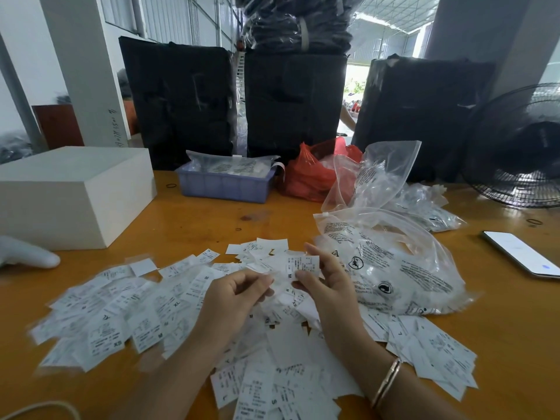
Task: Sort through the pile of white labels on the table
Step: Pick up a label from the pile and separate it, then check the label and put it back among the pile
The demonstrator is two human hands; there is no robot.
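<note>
A wide pile of white labels (127, 313) printed with size letters covers the orange table (194, 222) in front of me. Above the pile's middle, my right hand (324, 286) pinches a white label marked M (298, 266) between thumb and fingers. My left hand (233, 292) is curled and pinches the lower left corner of the same label. Both hands hover just over the pile. More labels lie under my forearms and fan out to the right (436, 353).
Clear printed plastic bags (394, 268) lie right of the pile. A white box (75, 192) stands at the left, a blue tray (224, 183) and red bag (309, 177) behind. A phone (521, 253) and a black fan (521, 147) are at right. Another person's white-gloved hand (24, 253) rests at the left edge.
</note>
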